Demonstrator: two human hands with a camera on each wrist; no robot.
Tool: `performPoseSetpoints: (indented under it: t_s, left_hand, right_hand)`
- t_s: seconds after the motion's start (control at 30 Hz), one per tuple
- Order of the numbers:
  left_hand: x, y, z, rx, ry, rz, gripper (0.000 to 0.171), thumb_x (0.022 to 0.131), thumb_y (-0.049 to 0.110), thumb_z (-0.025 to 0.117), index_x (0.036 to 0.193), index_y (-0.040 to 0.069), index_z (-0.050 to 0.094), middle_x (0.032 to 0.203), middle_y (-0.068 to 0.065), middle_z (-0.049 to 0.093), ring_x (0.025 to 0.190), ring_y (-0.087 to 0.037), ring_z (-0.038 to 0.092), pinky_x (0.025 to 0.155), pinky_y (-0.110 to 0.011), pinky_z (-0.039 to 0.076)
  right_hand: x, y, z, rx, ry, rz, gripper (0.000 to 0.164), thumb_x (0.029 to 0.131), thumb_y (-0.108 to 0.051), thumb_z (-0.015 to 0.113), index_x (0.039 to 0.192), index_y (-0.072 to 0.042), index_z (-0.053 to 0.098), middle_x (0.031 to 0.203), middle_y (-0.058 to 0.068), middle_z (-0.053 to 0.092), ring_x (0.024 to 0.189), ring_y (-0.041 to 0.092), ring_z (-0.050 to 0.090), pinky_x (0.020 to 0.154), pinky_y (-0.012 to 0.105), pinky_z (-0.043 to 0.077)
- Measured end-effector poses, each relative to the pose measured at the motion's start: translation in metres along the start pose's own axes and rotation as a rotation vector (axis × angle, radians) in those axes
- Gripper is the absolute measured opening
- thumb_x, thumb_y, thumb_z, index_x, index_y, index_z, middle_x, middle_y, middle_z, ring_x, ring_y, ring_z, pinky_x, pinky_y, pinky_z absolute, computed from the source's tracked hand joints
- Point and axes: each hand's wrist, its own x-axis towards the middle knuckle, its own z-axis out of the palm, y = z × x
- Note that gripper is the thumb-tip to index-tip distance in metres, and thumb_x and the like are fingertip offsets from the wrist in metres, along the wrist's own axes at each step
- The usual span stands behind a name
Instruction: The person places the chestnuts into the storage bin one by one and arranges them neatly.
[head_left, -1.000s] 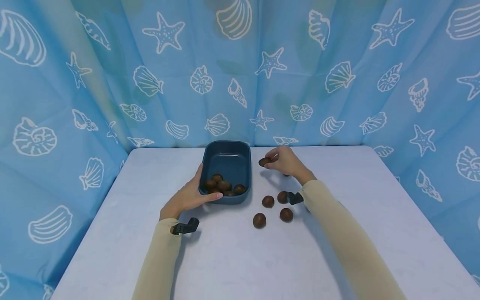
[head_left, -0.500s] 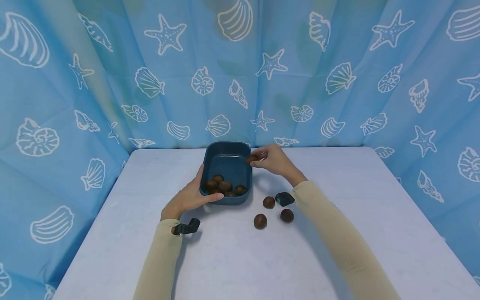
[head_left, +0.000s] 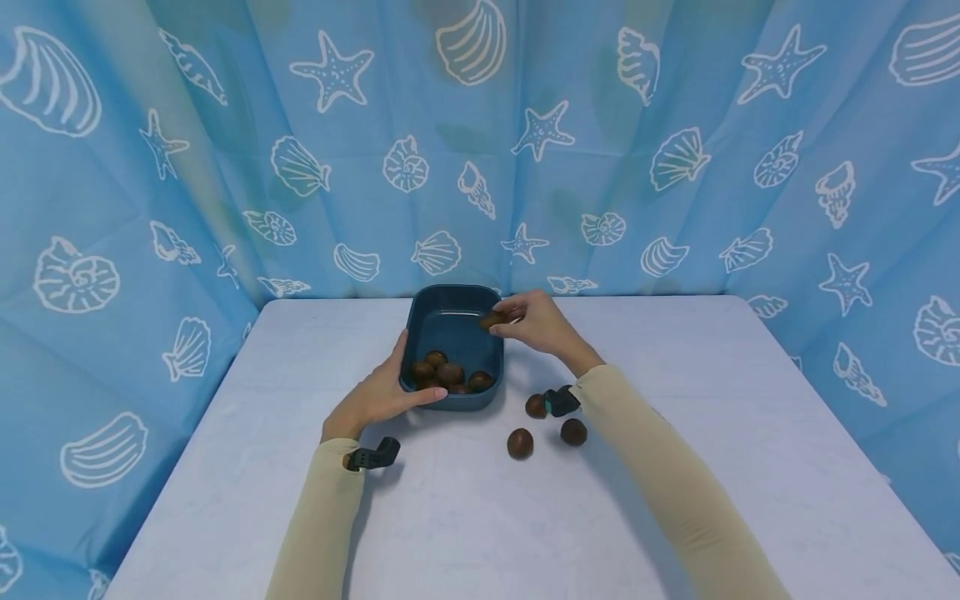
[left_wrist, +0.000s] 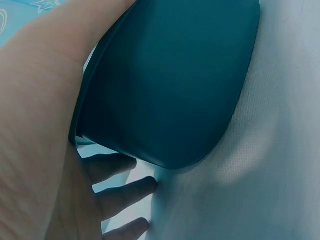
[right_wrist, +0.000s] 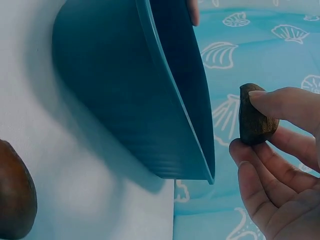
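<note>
A dark blue rectangular box [head_left: 459,402] stands at the back middle of the table, with several brown chestnuts [head_left: 450,373] in its near end. My left hand [head_left: 378,393] rests around the box's near left corner, thumb along the front rim and straight fingers spread along the left side; the left wrist view shows those fingers [left_wrist: 125,192] beside the wall. Between thumb and fingertips my right hand [head_left: 536,321] pinches one chestnut [right_wrist: 254,122] over the box's right rim. In the right wrist view that chestnut appears above the rim, apart from the wall.
Three loose chestnuts lie on the white table [head_left: 442,525] right of the box's front: a near one [head_left: 520,443], a right one [head_left: 573,432] and one [head_left: 536,406] partly behind the right wrist's camera [head_left: 561,401]. A blue seashell-print curtain [head_left: 480,142] hangs behind.
My right hand has moved left with the pinched chestnut, from the table right of the box to over its right rim. The left hand and box stay put.
</note>
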Motion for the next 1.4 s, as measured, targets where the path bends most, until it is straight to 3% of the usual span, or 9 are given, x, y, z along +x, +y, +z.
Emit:
performPoseSetpoints:
  t_s: [0.47, 0.67, 1.1, 1.27, 1.4]
  left_hand:
    - [-0.001, 0.0, -0.001, 0.021, -0.004, -0.025, 0.134, 0.079, 0.077, 0.072, 0.164, 0.03, -0.02, 0.177, -0.007, 0.002, 0.161, -0.039, 0.017, 0.123, -0.069, 0.025]
    - [0.0, -0.002, -0.001, 0.025, -0.005, -0.021, 0.132, 0.08, 0.077, 0.071, 0.164, 0.03, -0.019, 0.176, -0.007, 0.003, 0.161, -0.039, 0.018, 0.122, -0.069, 0.026]
    - [0.002, -0.004, 0.002, -0.026, 0.017, 0.053, 0.124, 0.085, 0.064, 0.075, 0.165, 0.036, -0.016, 0.176, -0.003, 0.01, 0.159, -0.037, 0.027, 0.12, -0.07, 0.031]
    - [0.003, -0.005, 0.002, -0.037, 0.021, 0.075, 0.124, 0.085, 0.062, 0.076, 0.165, 0.037, -0.015, 0.176, -0.003, 0.012, 0.158, -0.037, 0.028, 0.119, -0.071, 0.031]
    - [0.003, -0.006, 0.001, -0.015, 0.016, 0.047, 0.125, 0.084, 0.066, 0.075, 0.163, 0.038, -0.018, 0.176, -0.002, 0.008, 0.159, -0.038, 0.025, 0.12, -0.071, 0.03]
  right_hand:
    - [0.003, 0.0, 0.016, -0.007, 0.005, -0.016, 0.035, 0.091, -0.019, 0.081, 0.12, -0.002, 0.075, 0.11, 0.014, 0.075, 0.096, 0.027, 0.073, 0.081, 0.038, 0.063]
    - [0.006, 0.003, 0.028, -0.016, -0.011, -0.006, 0.036, 0.09, -0.02, 0.081, 0.121, -0.002, 0.075, 0.116, 0.014, 0.073, 0.102, 0.028, 0.074, 0.088, 0.04, 0.063]
    - [0.009, 0.002, 0.05, -0.066, -0.033, 0.018, 0.035, 0.089, -0.024, 0.082, 0.118, -0.005, 0.077, 0.125, 0.013, 0.073, 0.123, 0.031, 0.065, 0.105, 0.049, 0.055]
    - [0.01, 0.002, 0.055, -0.105, -0.052, 0.017, 0.034, 0.09, -0.022, 0.082, 0.118, -0.005, 0.077, 0.125, 0.012, 0.074, 0.123, 0.031, 0.066, 0.104, 0.047, 0.056]
    - [0.011, 0.001, 0.058, -0.138, -0.06, 0.023, 0.033, 0.09, -0.022, 0.082, 0.117, -0.005, 0.077, 0.124, 0.012, 0.074, 0.121, 0.03, 0.067, 0.101, 0.044, 0.058]
